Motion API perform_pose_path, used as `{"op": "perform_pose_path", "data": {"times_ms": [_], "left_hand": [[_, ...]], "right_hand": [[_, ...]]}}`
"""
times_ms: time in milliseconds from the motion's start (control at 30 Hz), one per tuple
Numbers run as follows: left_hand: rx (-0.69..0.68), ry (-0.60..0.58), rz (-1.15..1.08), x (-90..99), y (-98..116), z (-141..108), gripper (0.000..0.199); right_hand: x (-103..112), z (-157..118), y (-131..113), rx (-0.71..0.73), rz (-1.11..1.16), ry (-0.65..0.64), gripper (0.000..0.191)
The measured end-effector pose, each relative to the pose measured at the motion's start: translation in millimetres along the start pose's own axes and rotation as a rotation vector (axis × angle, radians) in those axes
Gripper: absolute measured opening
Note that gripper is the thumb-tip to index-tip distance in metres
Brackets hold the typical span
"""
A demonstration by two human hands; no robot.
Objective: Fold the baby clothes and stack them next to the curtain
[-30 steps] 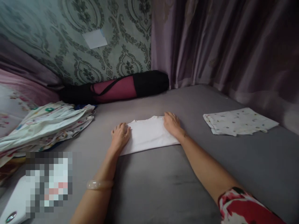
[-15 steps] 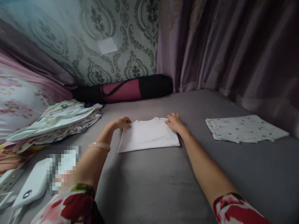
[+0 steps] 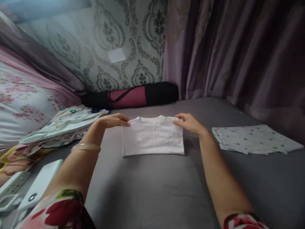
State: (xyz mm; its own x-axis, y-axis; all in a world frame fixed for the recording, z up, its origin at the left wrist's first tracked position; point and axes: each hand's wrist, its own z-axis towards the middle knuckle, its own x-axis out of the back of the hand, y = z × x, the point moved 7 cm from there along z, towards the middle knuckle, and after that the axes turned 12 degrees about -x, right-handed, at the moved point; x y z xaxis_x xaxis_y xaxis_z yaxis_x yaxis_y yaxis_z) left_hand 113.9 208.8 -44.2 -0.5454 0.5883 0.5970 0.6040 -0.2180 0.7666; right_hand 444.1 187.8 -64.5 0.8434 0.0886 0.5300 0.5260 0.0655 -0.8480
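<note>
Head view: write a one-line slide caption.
Left hand and right hand pinch the top corners of a folded white shirt over a grey sheet.

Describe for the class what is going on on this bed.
A person grips a folded white garment by its upper edge, the left hand at one corner and the right hand at the other. It hangs fairly flat between them. A folded patterned garment lies to the right on the grey sheet, and a loose pile of clothes sits to the left.
</note>
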Motion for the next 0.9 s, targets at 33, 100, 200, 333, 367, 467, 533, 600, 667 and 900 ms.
{"op": "perform_pose_path", "data": {"times_ms": [33,100,200,333,367,467,533,600,667,900], "left_hand": [[-0.017,0.041,0.021,6.4,8,-2,0.036],[-0.081,0.193,0.050,20.7,23,-3,0.036],[-0.247,0.512,0.059,37.9,41,-8,0.042],[-0.376,0.706,0.285,27.5,42,-18,0.042],[-0.374,0.666,0.358,17.4,37,-18,0.041],[-0.317,0.437,0.471,-22.3,9,-17,0.039],[-0.259,0.324,0.477,-46.1,-12,-19,0.038],[-0.224,0.288,0.475,-62.0,-26,-22,0.038],[-0.225,0.287,0.466,-71.2,-32,-25,0.039],[-0.262,0.273,0.405,-80.7,-15,-29,0.039]], "right_hand": [[6,-1,-5,0.030,-0.007,0.051,0.024],[19,-5,-16,0.101,-0.033,0.209,0.025],[36,-13,-29,0.205,-0.072,0.471,0.025],[32,-12,-26,0.253,-0.189,0.437,0.025],[27,-9,-20,0.232,-0.225,0.355,0.025],[8,-1,1,0.123,-0.292,0.068,0.025],[-4,1,12,0.059,-0.317,-0.091,0.025],[-13,1,19,0.024,-0.340,-0.187,0.023],[-18,1,22,0.002,-0.351,-0.240,0.022],[-20,-12,30,-0.141,-0.349,-0.400,0.035]]}}
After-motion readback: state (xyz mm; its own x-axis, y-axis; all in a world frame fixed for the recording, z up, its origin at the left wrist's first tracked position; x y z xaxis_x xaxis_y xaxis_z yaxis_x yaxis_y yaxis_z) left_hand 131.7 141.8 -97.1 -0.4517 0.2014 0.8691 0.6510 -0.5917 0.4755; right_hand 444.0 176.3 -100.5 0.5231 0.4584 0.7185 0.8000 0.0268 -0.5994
